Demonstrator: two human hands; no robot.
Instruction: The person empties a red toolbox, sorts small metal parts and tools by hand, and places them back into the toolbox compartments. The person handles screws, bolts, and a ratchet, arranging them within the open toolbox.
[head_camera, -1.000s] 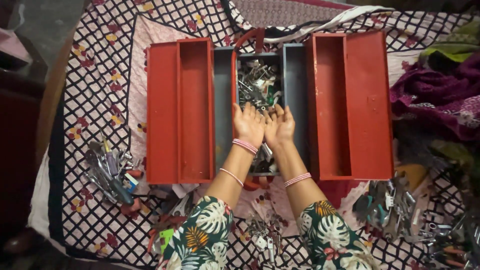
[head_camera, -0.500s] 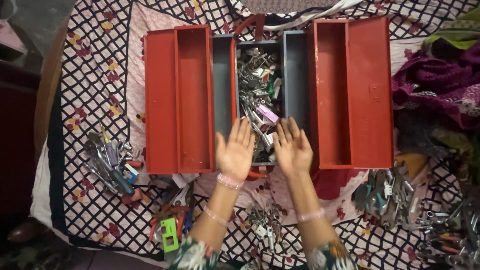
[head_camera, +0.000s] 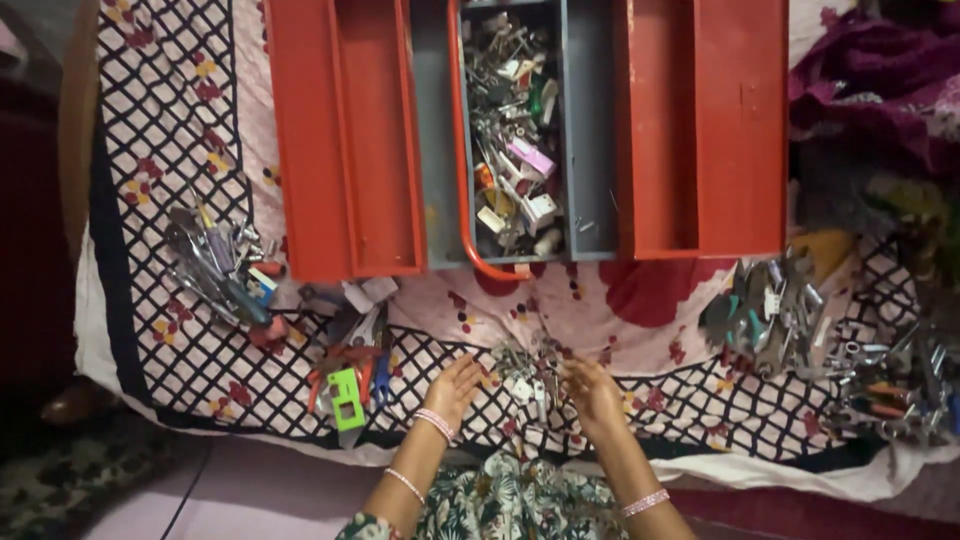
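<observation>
Both hands rest low on the patterned bedsheet (head_camera: 180, 150), either side of a small pile of metal keys and fittings (head_camera: 528, 372). The left hand (head_camera: 455, 388) lies just beside the pile with its fingers loosely apart, holding nothing. The right hand (head_camera: 592, 392) touches the pile's right edge; whether its fingers grip anything, I cannot tell. Above them the red cantilever toolbox (head_camera: 340, 140) stands spread open, its grey centre bin full of small hardware. Pliers and a green tool (head_camera: 346, 396) lie left of the hands, with a heap of spanners (head_camera: 770, 315) well to the right.
</observation>
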